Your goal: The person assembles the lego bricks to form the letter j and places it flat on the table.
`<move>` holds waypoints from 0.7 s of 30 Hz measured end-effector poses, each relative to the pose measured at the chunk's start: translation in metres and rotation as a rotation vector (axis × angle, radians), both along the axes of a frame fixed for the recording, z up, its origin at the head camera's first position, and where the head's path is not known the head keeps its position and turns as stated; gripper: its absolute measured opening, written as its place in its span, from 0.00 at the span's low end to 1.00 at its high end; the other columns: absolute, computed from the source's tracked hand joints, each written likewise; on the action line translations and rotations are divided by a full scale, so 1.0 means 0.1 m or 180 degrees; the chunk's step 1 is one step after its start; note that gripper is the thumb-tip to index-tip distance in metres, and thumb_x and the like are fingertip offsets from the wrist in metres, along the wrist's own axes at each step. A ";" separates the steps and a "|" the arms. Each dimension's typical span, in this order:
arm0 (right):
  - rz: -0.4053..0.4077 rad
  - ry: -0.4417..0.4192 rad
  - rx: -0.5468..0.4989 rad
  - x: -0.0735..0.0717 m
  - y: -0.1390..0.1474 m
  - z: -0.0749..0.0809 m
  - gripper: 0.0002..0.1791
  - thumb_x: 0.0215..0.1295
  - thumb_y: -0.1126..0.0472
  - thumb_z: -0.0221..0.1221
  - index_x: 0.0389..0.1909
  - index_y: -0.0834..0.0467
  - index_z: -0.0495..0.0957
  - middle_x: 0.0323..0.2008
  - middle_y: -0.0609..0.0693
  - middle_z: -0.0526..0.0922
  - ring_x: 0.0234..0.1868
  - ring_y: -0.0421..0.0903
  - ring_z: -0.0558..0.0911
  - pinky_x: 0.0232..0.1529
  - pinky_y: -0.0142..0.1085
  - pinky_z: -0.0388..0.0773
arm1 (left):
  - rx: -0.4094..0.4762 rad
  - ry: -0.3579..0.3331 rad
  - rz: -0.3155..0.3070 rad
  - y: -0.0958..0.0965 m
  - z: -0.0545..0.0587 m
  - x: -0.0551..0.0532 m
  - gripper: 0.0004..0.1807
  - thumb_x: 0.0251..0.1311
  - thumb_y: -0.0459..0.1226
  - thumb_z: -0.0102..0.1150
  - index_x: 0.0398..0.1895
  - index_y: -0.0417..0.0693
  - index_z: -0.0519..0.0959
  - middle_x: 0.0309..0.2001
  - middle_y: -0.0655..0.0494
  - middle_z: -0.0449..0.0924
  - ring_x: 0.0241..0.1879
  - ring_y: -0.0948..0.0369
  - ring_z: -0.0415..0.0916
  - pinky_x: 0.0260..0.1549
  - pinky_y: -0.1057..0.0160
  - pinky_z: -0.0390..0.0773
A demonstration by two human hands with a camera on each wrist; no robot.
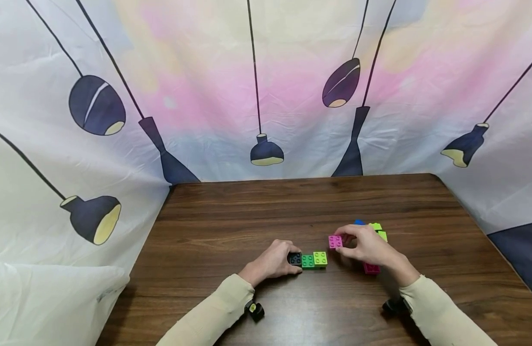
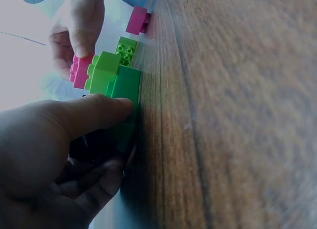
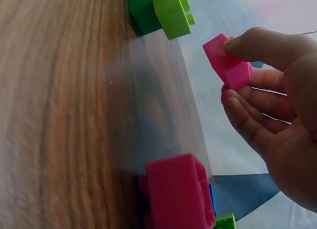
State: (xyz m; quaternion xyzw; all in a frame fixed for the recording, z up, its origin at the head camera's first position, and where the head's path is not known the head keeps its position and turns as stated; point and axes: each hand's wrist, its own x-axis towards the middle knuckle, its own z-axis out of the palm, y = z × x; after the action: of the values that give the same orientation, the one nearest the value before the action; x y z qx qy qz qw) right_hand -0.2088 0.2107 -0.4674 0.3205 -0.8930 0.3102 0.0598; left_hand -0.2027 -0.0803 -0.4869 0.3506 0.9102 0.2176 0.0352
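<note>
My left hand [image 1: 271, 260] grips the black brick [image 1: 295, 259] at the left end of a short row on the table. Joined to it are a green brick [image 1: 308, 261] and a lime brick [image 1: 320, 259], which sits higher than the green one in the left wrist view. A pink brick [image 3: 229, 62] is pinched between the thumb and fingers of my right hand [image 1: 369, 246], raised off the table just right of the row. Its hollow underside shows in the right wrist view. The left fingers partly cover the black brick.
Loose bricks lie around and behind my right hand: a magenta brick [image 1: 371, 268], lime bricks [image 1: 381, 235] and a blue brick [image 1: 359, 222], partly hidden. The brown wooden table [image 1: 231, 206] meets a lamp-printed cloth [image 1: 223, 96] at its back edge.
</note>
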 end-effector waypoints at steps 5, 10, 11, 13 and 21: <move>0.0105 -0.0090 -0.0042 0.02 -0.05 -0.01 0.17 0.54 0.61 0.70 0.45 0.55 0.81 0.37 0.42 0.84 0.35 0.35 0.81 0.37 0.33 0.81 | -0.0023 -0.0040 -0.0002 0.00 0.00 0.00 0.17 0.49 0.45 0.74 0.43 0.51 0.86 0.35 0.61 0.81 0.31 0.71 0.72 0.30 0.77 0.71; 0.0167 -0.0138 -0.0086 0.04 -0.08 -0.02 0.17 0.55 0.60 0.70 0.46 0.55 0.81 0.38 0.43 0.84 0.36 0.35 0.81 0.36 0.33 0.81 | -0.0019 -0.0021 0.0004 0.01 -0.01 0.00 0.17 0.48 0.45 0.75 0.42 0.51 0.86 0.34 0.62 0.80 0.32 0.71 0.72 0.31 0.77 0.71; 0.0181 -0.0140 -0.0101 0.05 -0.09 -0.02 0.17 0.55 0.59 0.70 0.46 0.55 0.81 0.38 0.43 0.84 0.36 0.35 0.81 0.36 0.33 0.80 | -0.0018 -0.0012 0.0000 0.01 -0.01 0.00 0.18 0.47 0.45 0.75 0.42 0.51 0.86 0.34 0.62 0.80 0.32 0.71 0.72 0.31 0.77 0.71; 0.0213 -0.0139 -0.0145 0.05 -0.11 -0.03 0.17 0.55 0.58 0.70 0.46 0.54 0.81 0.38 0.43 0.84 0.36 0.36 0.81 0.36 0.32 0.80 | -0.0013 -0.0012 0.0002 0.01 -0.01 0.00 0.18 0.48 0.45 0.75 0.42 0.51 0.86 0.35 0.62 0.81 0.32 0.70 0.72 0.31 0.77 0.72; 0.0413 -0.0149 -0.0280 0.08 -0.19 -0.09 0.17 0.57 0.55 0.70 0.47 0.52 0.80 0.37 0.40 0.83 0.35 0.36 0.81 0.35 0.31 0.79 | -0.0005 -0.0018 0.0018 0.00 0.01 0.00 0.18 0.48 0.45 0.75 0.42 0.51 0.86 0.35 0.62 0.81 0.32 0.70 0.72 0.32 0.77 0.72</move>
State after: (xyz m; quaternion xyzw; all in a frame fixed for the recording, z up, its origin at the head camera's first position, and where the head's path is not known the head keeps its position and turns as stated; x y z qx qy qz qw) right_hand -0.2010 0.1917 -0.4760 0.3674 -0.8571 0.3597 0.0327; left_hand -0.2031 -0.0799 -0.4862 0.3473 0.9113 0.2180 0.0375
